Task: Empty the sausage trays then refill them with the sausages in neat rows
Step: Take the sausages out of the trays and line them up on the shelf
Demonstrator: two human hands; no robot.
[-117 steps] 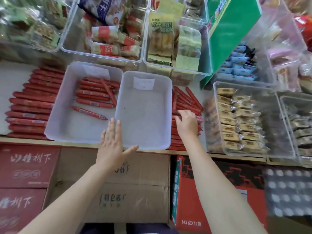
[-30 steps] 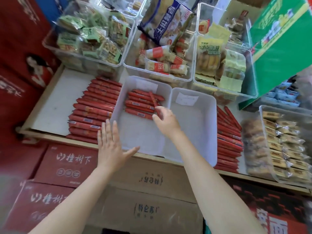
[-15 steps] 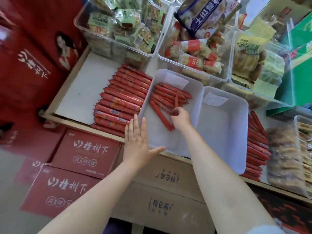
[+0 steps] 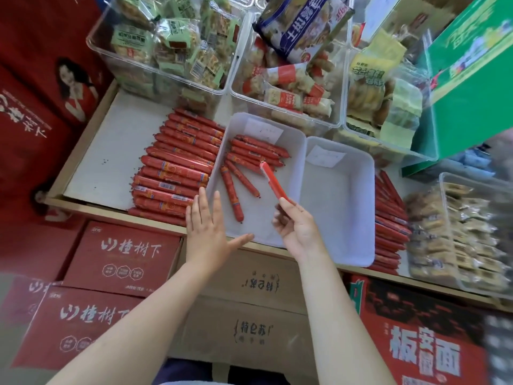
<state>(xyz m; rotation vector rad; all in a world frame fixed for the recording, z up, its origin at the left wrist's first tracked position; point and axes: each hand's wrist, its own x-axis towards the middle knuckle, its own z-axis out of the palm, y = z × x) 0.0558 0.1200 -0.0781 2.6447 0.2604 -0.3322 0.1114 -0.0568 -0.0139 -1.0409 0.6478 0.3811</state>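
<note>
Two white plastic trays stand side by side on the shelf. The left tray (image 4: 251, 129) holds several red sausages (image 4: 255, 151) at its far end, with two lying askew nearer me. The right tray (image 4: 358, 173) holds no sausages. My right hand (image 4: 297, 227) pinches one red sausage (image 4: 273, 180) by its near end, lifted above the left tray. My left hand (image 4: 206, 229) lies flat with spread fingers against the left tray's near left corner. Thick red sausages (image 4: 172, 173) are stacked left of the trays, and thinner ones (image 4: 388, 218) lie right of them.
Clear bins of packaged snacks (image 4: 172, 43) stand behind the trays, and another clear bin (image 4: 472, 234) is at the right. A green box (image 4: 469, 76) leans at the upper right. Red and brown cartons (image 4: 122, 257) sit below the shelf edge (image 4: 116, 211).
My right hand went from the sausages right of the trays into the left tray and has lifted one sausage up. My left hand stays at the tray's near edge.
</note>
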